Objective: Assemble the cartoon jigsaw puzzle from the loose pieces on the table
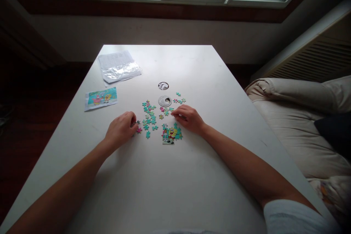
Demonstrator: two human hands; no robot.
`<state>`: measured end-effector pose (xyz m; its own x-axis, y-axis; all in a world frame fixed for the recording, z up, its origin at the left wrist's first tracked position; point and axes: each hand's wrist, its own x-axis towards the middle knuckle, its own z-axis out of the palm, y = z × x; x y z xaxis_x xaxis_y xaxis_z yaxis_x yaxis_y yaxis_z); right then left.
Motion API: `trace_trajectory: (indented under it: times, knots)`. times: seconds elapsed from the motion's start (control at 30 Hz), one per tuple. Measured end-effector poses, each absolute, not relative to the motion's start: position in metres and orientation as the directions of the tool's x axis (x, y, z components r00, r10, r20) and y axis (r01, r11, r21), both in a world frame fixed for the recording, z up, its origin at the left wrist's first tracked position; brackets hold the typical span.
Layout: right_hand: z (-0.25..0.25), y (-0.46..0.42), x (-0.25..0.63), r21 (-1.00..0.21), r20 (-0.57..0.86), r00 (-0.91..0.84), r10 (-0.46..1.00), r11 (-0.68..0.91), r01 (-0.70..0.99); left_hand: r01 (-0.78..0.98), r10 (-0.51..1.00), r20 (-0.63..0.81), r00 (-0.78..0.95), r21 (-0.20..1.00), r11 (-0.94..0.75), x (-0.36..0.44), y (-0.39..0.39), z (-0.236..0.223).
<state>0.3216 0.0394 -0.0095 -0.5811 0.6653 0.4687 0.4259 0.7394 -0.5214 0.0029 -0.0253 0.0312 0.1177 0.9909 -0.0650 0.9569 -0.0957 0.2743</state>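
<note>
A partly joined jigsaw puzzle (172,134) with a yellow cartoon figure lies on the white table. Loose jigsaw pieces (149,120), mostly teal with some pink, are spread to its left and beyond it. My left hand (122,128) rests at the left edge of the loose pieces, fingers curled, close to a pink piece (139,130). Just beyond the joined part, my right hand (189,117) has thumb and forefinger brought together beside a few pieces. Whatever either hand's fingertips hold is too small or hidden to tell.
A printed picture sheet (101,98) lies at the left, with papers in a clear plastic sleeve (119,66) behind it. Two round fittings (165,101) are set in the table (170,190). A pale cushioned seat (285,128) stands at the right.
</note>
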Motion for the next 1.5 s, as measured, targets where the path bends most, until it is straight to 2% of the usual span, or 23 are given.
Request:
trace_trajectory:
  times: [0.2,0.4,0.47,0.6,0.83,0.97,1.17,1.3,1.4,1.5]
  knots:
    - [-0.007,0.039,0.320,-0.533,0.465,-0.576,0.672,0.732,0.424,0.915,0.984,0.016,0.175,0.366,-0.169,0.010,-0.029,0.035]
    - [0.005,0.024,0.301,-0.637,0.463,-0.536,0.706,0.685,0.353,0.724,0.979,0.126,0.160,0.659,-0.203,0.039,-0.040,0.029]
    - [0.010,0.017,0.294,-0.673,0.440,-0.557,0.704,0.670,0.315,0.671,0.975,0.135,0.176,0.709,-0.219,0.051,-0.046,0.027]
    - [0.016,0.008,0.287,-0.724,0.372,-0.635,0.677,0.640,0.259,0.664,0.962,0.199,0.189,0.695,-0.274,0.064,-0.056,0.022]
    - [0.019,0.004,0.286,-0.801,0.319,-0.670,0.671,0.568,0.187,0.654,0.931,0.295,0.217,0.664,-0.363,0.064,-0.058,0.019]
    - [0.021,0.003,0.286,-0.825,0.275,-0.680,0.680,0.530,0.196,0.661,0.938,0.283,0.201,0.668,-0.343,0.064,-0.058,0.019]
    - [0.021,0.005,0.286,-0.795,0.255,-0.662,0.705,0.542,0.271,0.663,0.925,0.288,0.249,0.646,-0.379,0.063,-0.058,0.013]
    - [0.016,0.013,0.294,-0.767,0.246,-0.588,0.771,0.525,0.368,0.675,0.861,0.285,0.422,0.535,-0.508,0.062,-0.058,0.011]
    - [0.012,0.017,0.300,-0.709,0.230,-0.587,0.776,0.547,0.446,0.601,0.749,0.262,0.609,0.463,-0.651,0.062,-0.059,0.012]
    - [0.010,0.019,0.302,-0.667,0.227,-0.598,0.769,0.570,0.480,0.555,0.675,0.255,0.693,0.410,-0.724,0.061,-0.060,0.013]
